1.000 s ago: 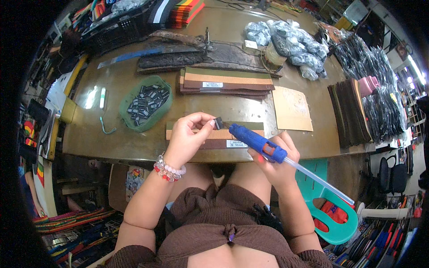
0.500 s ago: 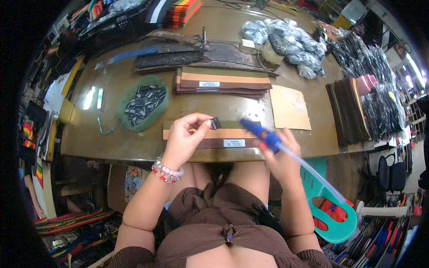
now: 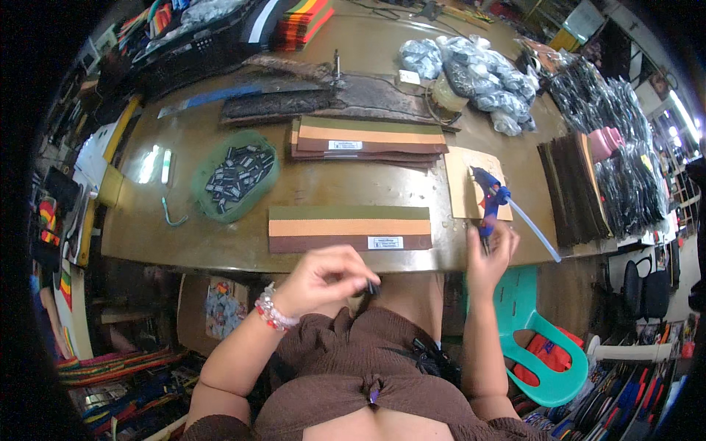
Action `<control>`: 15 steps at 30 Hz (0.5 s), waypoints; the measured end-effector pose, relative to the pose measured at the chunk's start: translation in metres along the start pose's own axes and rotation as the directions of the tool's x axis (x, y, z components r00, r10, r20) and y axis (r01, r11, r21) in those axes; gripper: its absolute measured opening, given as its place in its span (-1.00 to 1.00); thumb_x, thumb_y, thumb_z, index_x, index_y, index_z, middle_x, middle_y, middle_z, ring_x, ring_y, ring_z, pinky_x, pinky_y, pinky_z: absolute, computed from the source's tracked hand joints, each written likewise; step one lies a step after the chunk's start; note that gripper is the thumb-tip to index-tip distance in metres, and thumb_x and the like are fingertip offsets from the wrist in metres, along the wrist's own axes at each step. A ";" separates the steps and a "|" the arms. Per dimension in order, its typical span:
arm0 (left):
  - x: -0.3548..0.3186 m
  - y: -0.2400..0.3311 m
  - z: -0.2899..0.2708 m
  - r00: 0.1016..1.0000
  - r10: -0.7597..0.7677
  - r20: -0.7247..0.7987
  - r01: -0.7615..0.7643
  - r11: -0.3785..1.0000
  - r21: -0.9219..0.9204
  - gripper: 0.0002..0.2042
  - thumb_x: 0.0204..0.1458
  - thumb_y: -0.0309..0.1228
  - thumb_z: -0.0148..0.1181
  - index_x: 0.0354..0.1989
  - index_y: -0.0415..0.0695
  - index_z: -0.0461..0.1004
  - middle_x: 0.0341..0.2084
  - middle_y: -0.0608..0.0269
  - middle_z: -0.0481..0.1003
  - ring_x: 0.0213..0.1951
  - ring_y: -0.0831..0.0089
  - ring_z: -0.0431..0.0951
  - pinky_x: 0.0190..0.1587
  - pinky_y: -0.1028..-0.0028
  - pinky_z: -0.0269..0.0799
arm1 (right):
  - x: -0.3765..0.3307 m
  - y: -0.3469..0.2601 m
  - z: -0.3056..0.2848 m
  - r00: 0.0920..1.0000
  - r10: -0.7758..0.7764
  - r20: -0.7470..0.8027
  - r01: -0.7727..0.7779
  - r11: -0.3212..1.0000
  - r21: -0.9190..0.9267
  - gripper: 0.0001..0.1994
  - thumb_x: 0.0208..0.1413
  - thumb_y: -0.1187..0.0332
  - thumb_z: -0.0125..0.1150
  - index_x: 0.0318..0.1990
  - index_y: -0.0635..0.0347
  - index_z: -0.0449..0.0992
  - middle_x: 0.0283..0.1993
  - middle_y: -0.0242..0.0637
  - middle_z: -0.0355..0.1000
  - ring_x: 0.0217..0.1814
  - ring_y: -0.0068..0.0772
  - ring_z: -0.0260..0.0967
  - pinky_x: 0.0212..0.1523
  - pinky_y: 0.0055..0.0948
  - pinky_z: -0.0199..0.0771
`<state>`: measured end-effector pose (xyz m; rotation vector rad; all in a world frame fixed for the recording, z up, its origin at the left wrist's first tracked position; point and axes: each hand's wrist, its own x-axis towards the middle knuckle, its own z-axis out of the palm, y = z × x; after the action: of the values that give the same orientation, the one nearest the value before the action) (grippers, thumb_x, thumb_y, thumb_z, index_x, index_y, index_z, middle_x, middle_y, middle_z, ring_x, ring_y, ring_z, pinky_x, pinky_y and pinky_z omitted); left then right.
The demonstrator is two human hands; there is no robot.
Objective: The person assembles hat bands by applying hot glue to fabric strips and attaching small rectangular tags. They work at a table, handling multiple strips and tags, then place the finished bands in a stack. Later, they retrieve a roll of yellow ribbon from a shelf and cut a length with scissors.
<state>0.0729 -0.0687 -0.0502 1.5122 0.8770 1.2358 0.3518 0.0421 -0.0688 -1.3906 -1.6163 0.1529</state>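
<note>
Pinched between the thumb and fingers of my left hand point(image 3: 327, 278) is a small black piece point(image 3: 372, 287), held over my lap just off the table's front edge. My right hand point(image 3: 491, 253) has its fingers about the handle end of a blue glue gun point(image 3: 488, 189), with a long clear glue stick point(image 3: 535, 231) sticking out of its back. The gun's nozzle rests over a tan card point(image 3: 465, 176). In front of me a green, tan and brown striped strip point(image 3: 346, 228) with a white label lies flat. Several small black pieces fill a green basket point(image 3: 235, 176) on the left.
Beyond the strip sits a stack of similar strips point(image 3: 371, 136). A dark worn board point(image 3: 294, 103) and bagged items point(image 3: 489, 81) lie farther back. Dark strips point(image 3: 573, 184) are piled at the right, above a green plastic chair point(image 3: 540, 353).
My left hand has drawn back toward my lap with the black piece. My right hand has carried the glue gun right, from over the strip to the tan card.
</note>
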 end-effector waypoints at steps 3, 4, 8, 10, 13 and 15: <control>-0.010 -0.007 0.014 0.992 0.011 0.122 0.001 0.995 -0.098 -0.86 0.04 -0.55 0.22 -0.23 -0.13 0.63 -0.33 0.33 0.44 -0.37 0.63 0.41 -0.34 0.63 0.33 | -0.046 -0.048 -0.020 0.623 -0.123 0.773 -0.479 0.721 0.501 -0.84 0.00 0.47 0.34 -0.24 0.27 0.57 -0.25 -0.33 0.39 -0.14 -0.43 0.35 -0.07 -0.48 0.34; -0.012 -0.009 0.020 0.991 0.021 0.130 -0.006 0.993 -0.120 -0.86 0.04 -0.54 0.22 -0.23 -0.13 0.62 -0.33 0.34 0.42 -0.37 0.63 0.39 -0.35 0.62 0.32 | -0.054 -0.057 -0.020 0.464 -0.227 0.856 -0.567 0.666 0.484 -0.88 -0.01 0.51 0.33 -0.28 0.27 0.59 -0.25 -0.34 0.40 -0.15 -0.47 0.34 -0.08 -0.50 0.34; -0.018 -0.018 0.024 0.991 0.039 0.125 -0.018 0.986 -0.168 -0.86 0.03 -0.54 0.24 -0.23 -0.12 0.62 -0.34 0.34 0.40 -0.34 0.61 0.40 -0.34 0.61 0.32 | -0.065 -0.072 -0.012 0.356 -0.301 0.885 -0.776 0.432 0.459 -0.90 -0.02 0.53 0.34 -0.31 0.26 0.59 -0.28 -0.38 0.39 -0.18 -0.54 0.32 -0.11 -0.54 0.32; -0.021 -0.018 0.021 0.992 0.033 0.124 -0.012 0.986 -0.163 -0.86 0.02 -0.54 0.25 -0.24 -0.13 0.62 -0.33 0.33 0.40 -0.33 0.60 0.40 -0.31 0.60 0.33 | -0.065 -0.074 -0.007 0.314 -0.297 0.902 -0.813 0.407 0.417 -0.91 -0.03 0.54 0.35 -0.33 0.26 0.58 -0.30 -0.39 0.38 -0.20 -0.55 0.32 -0.13 -0.54 0.32; -0.022 -0.014 0.014 0.989 0.008 0.147 0.011 0.992 -0.128 -0.86 0.01 -0.52 0.26 -0.23 -0.13 0.61 -0.29 0.29 0.41 -0.28 0.51 0.43 -0.22 0.54 0.36 | -0.067 -0.080 -0.001 0.299 -0.320 0.899 -0.834 0.371 0.409 -0.90 -0.05 0.55 0.37 -0.36 0.26 0.57 -0.32 -0.40 0.37 -0.21 -0.57 0.31 -0.15 -0.56 0.32; -0.020 -0.010 0.005 0.980 0.034 0.197 -0.026 0.999 -0.046 -0.81 -0.01 -0.48 0.27 -0.18 -0.13 0.59 -0.22 0.22 0.43 -0.20 0.39 0.47 -0.10 0.45 0.39 | -0.071 -0.082 0.003 0.312 -0.312 0.897 -0.838 0.355 0.415 -0.92 -0.03 0.53 0.36 -0.36 0.26 0.57 -0.31 -0.41 0.38 -0.23 -0.59 0.31 -0.17 -0.57 0.31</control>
<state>0.0737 -0.0862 -0.0654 1.5878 0.6946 1.0964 0.2847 -0.0429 -0.0585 -0.5672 -1.4271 2.2165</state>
